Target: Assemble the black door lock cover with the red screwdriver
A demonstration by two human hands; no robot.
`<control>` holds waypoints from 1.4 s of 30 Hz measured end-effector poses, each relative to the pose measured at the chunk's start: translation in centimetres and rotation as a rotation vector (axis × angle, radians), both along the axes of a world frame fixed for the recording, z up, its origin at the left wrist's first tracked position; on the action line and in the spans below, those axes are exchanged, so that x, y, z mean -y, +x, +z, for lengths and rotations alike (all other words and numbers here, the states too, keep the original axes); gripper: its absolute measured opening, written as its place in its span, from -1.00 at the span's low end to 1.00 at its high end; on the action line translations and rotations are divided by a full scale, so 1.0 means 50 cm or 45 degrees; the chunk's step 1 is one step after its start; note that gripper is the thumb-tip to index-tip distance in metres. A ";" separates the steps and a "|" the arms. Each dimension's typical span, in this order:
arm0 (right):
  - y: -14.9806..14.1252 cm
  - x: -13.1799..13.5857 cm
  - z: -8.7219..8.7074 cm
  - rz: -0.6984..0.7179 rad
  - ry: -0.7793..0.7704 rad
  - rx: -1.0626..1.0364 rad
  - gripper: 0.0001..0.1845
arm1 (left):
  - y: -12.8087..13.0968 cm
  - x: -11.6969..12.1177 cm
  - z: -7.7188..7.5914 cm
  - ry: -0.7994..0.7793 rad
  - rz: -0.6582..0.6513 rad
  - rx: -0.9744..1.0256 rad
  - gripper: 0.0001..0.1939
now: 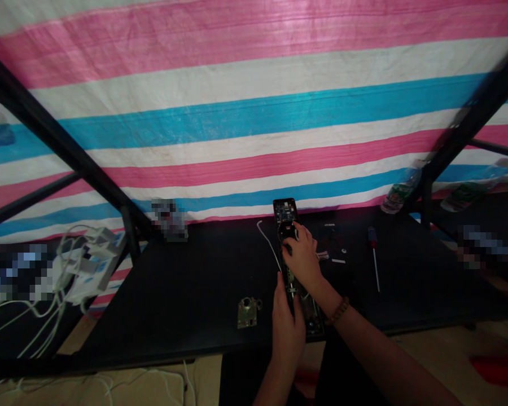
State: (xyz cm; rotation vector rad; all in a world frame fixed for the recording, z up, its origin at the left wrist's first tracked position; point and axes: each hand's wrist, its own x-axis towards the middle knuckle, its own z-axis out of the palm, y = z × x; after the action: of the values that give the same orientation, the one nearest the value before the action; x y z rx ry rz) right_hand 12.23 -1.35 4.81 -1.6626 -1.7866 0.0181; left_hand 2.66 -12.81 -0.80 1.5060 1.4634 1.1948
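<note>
A long, narrow black device housing [278,203] lies opened on the dark table, with circuit boards [285,213] and wires showing inside. My left hand [288,327] grips its lower left edge between thumb and fingers. Over the housing's upper half, my right hand [303,251] has its thumb and fingers bent closed around a round black part [286,232]. The fingers partly cover that part. A white cable [270,242] runs along the housing's left side. To the left of my left hand lies a small loose circuit board [248,313].
A screwdriver [373,245] and several small parts lie right of the housing. A plastic bottle [400,194] stands at the back right. White cables and a power strip [97,270] are at the left. Black metal frame bars [59,132] slope up on both sides before a striped sheet.
</note>
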 end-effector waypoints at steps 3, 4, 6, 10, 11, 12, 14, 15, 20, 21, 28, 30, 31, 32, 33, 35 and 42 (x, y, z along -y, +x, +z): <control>-0.004 -0.004 -0.001 -0.008 -0.033 -0.011 -0.87 | 0.000 0.000 0.001 -0.006 0.003 -0.004 -0.42; -0.004 -0.004 0.000 -0.015 -0.040 -0.005 -0.88 | 0.000 0.000 0.002 -0.002 0.004 -0.006 -0.42; -0.006 -0.006 0.005 -0.031 -0.056 0.014 -0.89 | 0.000 0.001 0.003 0.019 0.005 -0.007 -0.43; -0.009 -0.014 0.013 -0.041 -0.085 0.044 -0.85 | -0.001 -0.001 0.005 0.071 -0.024 -0.010 -0.49; -0.009 -0.017 0.014 -0.037 -0.086 0.052 -0.84 | -0.002 -0.002 0.005 0.075 -0.028 -0.017 -0.50; -0.009 -0.019 0.013 -0.034 -0.082 0.060 -0.82 | -0.002 -0.002 0.005 0.074 -0.027 -0.027 -0.52; -0.009 -0.023 0.012 -0.032 -0.066 0.069 -0.79 | -0.003 -0.002 0.006 0.065 -0.023 -0.045 -0.54; -0.009 -0.025 0.011 -0.032 -0.058 0.071 -0.79 | -0.003 -0.002 0.006 0.060 -0.024 -0.050 -0.55; -0.010 -0.030 0.014 -0.031 -0.093 0.014 -0.84 | -0.003 -0.001 0.012 0.033 -0.036 -0.051 -0.55; -0.011 -0.031 0.015 -0.037 -0.112 -0.006 -0.85 | -0.003 0.000 0.013 0.030 -0.039 -0.048 -0.55; -0.013 -0.040 0.015 -0.068 -0.135 -0.107 -0.86 | -0.003 -0.001 0.010 0.018 -0.046 -0.063 -0.53; -0.013 -0.041 0.018 -0.081 -0.129 -0.161 -0.85 | -0.003 -0.001 0.009 0.015 -0.048 -0.064 -0.53; -0.014 -0.042 0.021 -0.087 -0.129 -0.188 -0.86 | -0.003 -0.001 0.009 0.017 -0.049 -0.063 -0.53; -0.016 -0.043 0.024 -0.091 -0.126 -0.213 -0.86 | -0.002 -0.001 0.010 0.021 -0.054 -0.062 -0.53; -0.018 -0.043 0.029 -0.095 -0.119 -0.235 -0.87 | -0.002 -0.002 0.010 0.026 -0.055 -0.063 -0.53; -0.025 -0.044 0.038 -0.097 -0.081 -0.269 -0.88 | -0.002 -0.002 0.012 0.029 -0.048 -0.068 -0.54; -0.053 -0.050 0.038 0.118 0.020 -0.310 -0.89 | -0.004 0.000 0.005 0.034 -0.060 -0.096 -0.54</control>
State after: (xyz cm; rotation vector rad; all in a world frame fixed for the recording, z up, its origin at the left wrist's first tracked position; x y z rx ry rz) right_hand 9.58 1.12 6.71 -1.4954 -1.6720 0.2379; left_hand 2.45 -12.80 -0.56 1.6102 1.4583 1.1447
